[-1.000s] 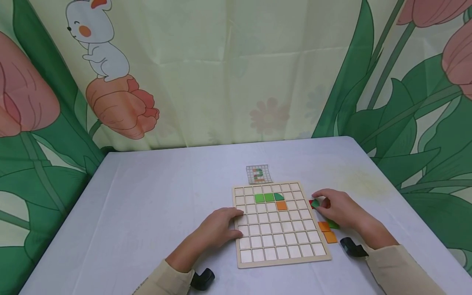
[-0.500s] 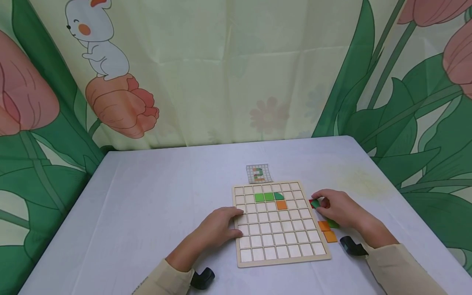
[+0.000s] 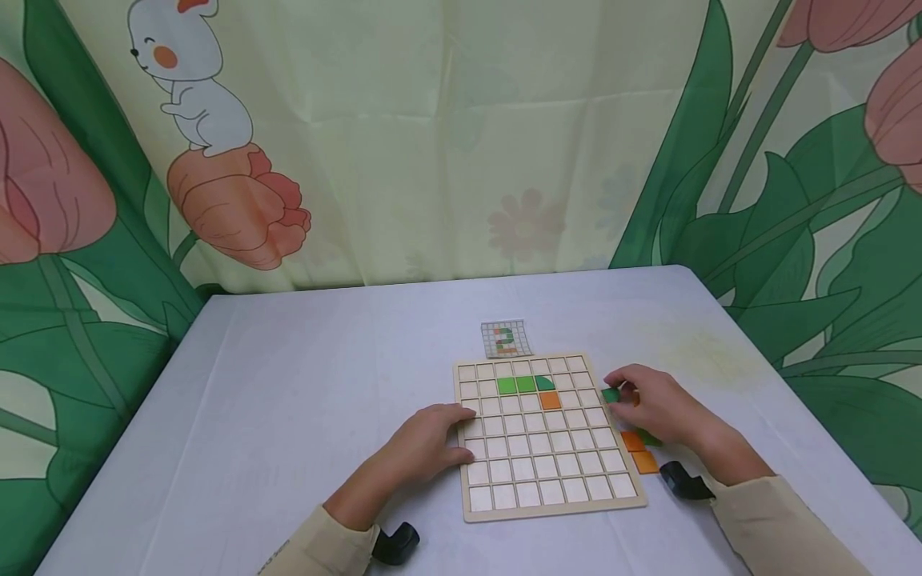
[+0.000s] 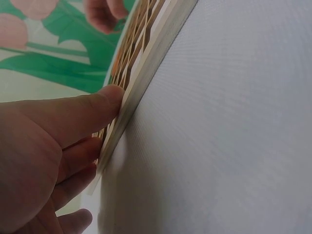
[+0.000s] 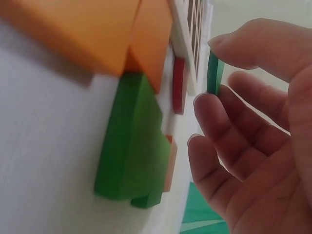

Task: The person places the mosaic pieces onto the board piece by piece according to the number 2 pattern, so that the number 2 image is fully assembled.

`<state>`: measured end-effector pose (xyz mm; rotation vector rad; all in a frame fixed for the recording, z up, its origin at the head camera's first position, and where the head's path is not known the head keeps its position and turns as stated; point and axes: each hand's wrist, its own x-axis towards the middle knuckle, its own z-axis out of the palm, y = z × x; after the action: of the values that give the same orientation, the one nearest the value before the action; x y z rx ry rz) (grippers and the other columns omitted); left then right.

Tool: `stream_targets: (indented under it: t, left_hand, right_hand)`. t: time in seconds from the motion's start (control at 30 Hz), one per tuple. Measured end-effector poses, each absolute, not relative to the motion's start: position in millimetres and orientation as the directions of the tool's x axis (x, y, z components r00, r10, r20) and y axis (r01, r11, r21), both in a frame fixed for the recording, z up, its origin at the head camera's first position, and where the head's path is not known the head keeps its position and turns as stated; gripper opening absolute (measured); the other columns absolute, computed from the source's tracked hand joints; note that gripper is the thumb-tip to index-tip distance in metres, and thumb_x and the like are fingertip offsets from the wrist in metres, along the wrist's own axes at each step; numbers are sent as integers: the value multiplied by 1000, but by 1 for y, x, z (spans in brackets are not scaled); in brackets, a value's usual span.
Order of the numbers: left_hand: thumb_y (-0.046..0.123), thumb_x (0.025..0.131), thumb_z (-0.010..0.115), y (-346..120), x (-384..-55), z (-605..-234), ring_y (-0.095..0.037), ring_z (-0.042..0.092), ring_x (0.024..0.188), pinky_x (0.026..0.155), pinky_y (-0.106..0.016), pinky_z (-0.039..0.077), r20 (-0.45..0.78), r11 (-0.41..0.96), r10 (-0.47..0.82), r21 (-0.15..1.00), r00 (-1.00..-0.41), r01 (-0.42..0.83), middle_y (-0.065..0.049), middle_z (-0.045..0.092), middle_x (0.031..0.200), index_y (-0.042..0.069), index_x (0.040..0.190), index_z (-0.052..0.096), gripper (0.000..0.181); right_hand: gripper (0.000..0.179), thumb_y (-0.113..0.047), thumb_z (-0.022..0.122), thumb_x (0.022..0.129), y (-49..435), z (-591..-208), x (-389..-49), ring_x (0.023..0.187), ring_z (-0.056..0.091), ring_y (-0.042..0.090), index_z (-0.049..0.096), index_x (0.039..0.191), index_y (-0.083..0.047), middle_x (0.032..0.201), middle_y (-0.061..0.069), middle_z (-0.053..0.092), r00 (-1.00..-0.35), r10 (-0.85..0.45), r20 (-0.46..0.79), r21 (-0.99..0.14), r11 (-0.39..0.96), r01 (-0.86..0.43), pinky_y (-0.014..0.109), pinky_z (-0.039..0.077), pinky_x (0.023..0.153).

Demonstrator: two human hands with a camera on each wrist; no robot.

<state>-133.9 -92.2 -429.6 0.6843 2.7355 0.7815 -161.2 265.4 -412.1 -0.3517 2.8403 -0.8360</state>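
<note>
A wooden grid board [image 3: 555, 516] lies flat in the head view. Several tiles sit in its cells: light green squares [image 3: 516, 386], a dark green rounded tile [image 3: 545, 383] and an orange square [image 3: 551, 400]. My left hand [image 3: 425, 444] rests on the board's left rim with thumb and fingers spread; the left wrist view shows its thumb [image 4: 111, 97] on the edge. Off the right rim, my right hand [image 3: 659, 404] pinches a dark green tile [image 5: 214, 73] between thumb and finger, held above the cloth in the right wrist view.
Beside the board's right edge lie loose orange tiles [image 3: 639, 452], green tiles [image 5: 129, 146] and a red tile [image 5: 179, 85]. A small card [image 3: 506, 339] with a coloured grid pattern lies behind the board. A printed curtain [image 3: 461, 144] hangs past the table's far edge.
My right hand has shifted slightly left and up with the dark green tile, towards the board's right rim. The left hand and the board have stayed put.
</note>
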Motion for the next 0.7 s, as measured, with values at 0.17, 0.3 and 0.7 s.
stream_targets:
  t: [0.17, 0.3, 0.7]
  left_hand:
    - [22, 85, 82, -93, -134, -429, -26, 54, 129, 107, -41, 43, -71, 744, 493, 550, -867, 378, -6, 62, 134, 6, 134, 62, 55]
    - [22, 85, 82, -93, -133, -428, -26, 53, 129, 108, -41, 43, -75, 745, 490, 553, -869, 373, -6, 62, 134, 6, 134, 62, 55]
    - [22, 85, 82, -93, -132, -427, -26, 53, 130, 108, -42, 42, -87, 747, 486, 559, -870, 361, -6, 61, 135, 6, 134, 62, 56]
  right_hand:
    - [38, -13, 72, 87, 259, -409, -162, 91, 55, 24, 63, 121, 2, 105, 7, 61, -957, -278, -80, -555, 810, -189, 36, 55, 76]
    - [39, -14, 73, 87, 251, -406, -162, 89, 53, 23, 62, 121, 2, 100, 4, 60, -954, -290, -81, -541, 816, -202, 36, 52, 74]
    - [38, -15, 74, 88, 227, -403, -156, 97, 57, 23, 64, 121, 1, 111, 5, 63, -930, -364, -54, -557, 784, -274, 45, 52, 88]
